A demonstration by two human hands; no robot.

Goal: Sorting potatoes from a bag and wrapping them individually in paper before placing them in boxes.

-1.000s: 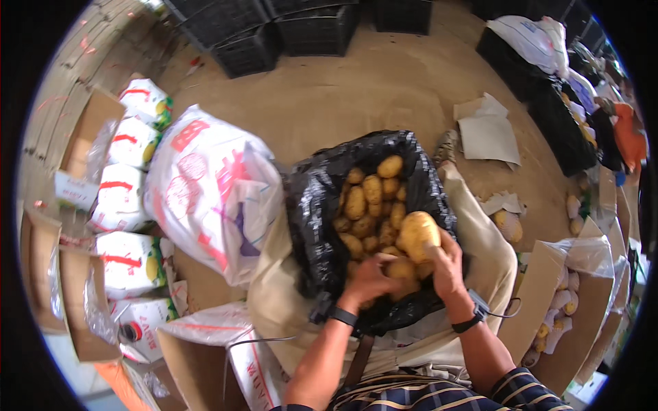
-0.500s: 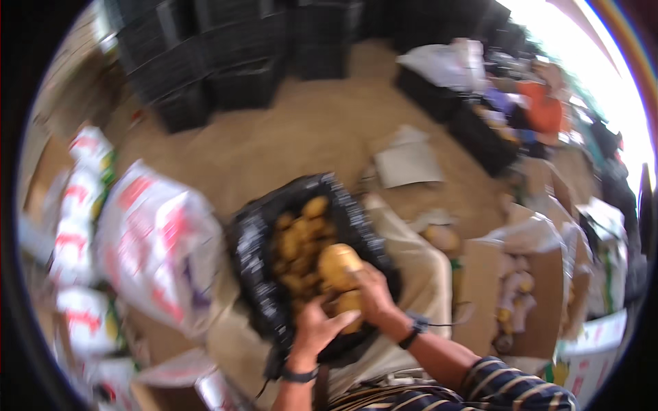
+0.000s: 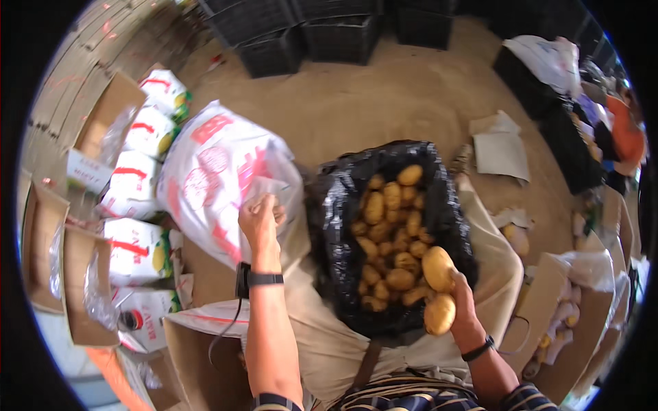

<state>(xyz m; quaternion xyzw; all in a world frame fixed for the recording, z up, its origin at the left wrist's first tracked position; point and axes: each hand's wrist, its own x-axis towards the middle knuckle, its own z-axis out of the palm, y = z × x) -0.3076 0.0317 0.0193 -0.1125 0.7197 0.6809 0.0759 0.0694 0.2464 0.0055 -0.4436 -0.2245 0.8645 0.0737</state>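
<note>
Closest to us, our right hand (image 3: 460, 301) has its fingers closed around two potatoes (image 3: 439, 288): a larger one on top and a rounder one just below it, touching. Both are smooth, pale yellow-brown and oval, with dull, dusty skin. They are held at the near right rim of the black plastic sack (image 3: 343, 226), just above the pile inside it. A dark band sits on that wrist.

Our left hand (image 3: 259, 220) is raised to the left of the sack, its fingers pinched shut on the thin edge of the white bag (image 3: 212, 171). This bag is printed in red, stands puffed and crumpled, and touches the sack's left side. A black watch (image 3: 264, 279) is strapped on that wrist.

The sack is open at the top, its glossy wrinkled film folded outward, and it is filled with many more potatoes (image 3: 391, 226) of the same yellow colour, small to medium. It rests on a beige cloth (image 3: 493, 274) across our lap.

Farther left on the floor, filled white bags (image 3: 137, 171) lie in a row beside open cardboard boxes (image 3: 82, 274). Beyond, on the sandy floor (image 3: 384, 96), lies a flat folded sheet (image 3: 500, 147), and black crates (image 3: 308, 34) stand at the far edge.
</note>
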